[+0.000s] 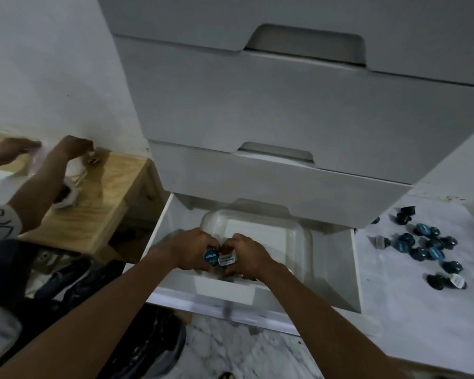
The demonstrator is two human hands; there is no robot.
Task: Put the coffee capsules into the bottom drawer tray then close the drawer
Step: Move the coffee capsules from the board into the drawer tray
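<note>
The bottom drawer (337,269) of a white chest stands pulled open, with a white plastic tray (260,228) lying inside it. Both my hands hover side by side over the tray's near left edge. My left hand (192,250) is closed around a capsule with a blue lid (210,257). My right hand (246,255) holds a capsule with a silver-white lid (227,259). The two capsules touch each other. Several more dark and blue capsules (424,247) lie scattered on the white surface to the right of the drawer.
Two closed white drawers (285,110) overhang the open one. A low wooden table (101,203) stands at the left, where another person's hands (66,151) work with white items. Dark shoes (66,280) lie on the marbled floor (244,351) below.
</note>
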